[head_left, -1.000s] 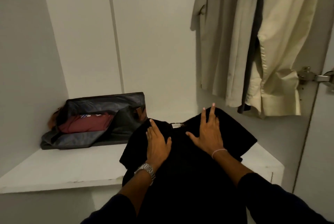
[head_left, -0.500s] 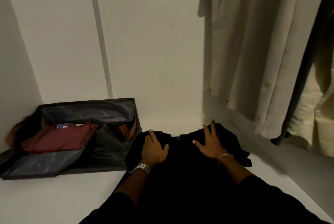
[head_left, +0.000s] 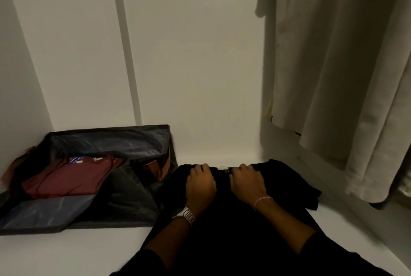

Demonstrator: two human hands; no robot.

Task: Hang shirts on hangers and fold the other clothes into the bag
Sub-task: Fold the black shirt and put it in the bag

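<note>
A black garment lies spread on the white shelf, its collar end pointing at the back wall. My left hand grips the far edge of the garment left of the collar label, fingers curled over it. My right hand grips the same edge just right of the label. To the left lies an open dark grey bag with a folded maroon garment inside it.
Beige shirts hang at the right, their hems low over the shelf's right side. White wardrobe walls close in at the back and left. Bare shelf shows in front of the bag and behind the black garment.
My hands slid forward to the garment's far edge and went from lying flat on it to curling their fingers over that edge. The view has moved closer and lower.
</note>
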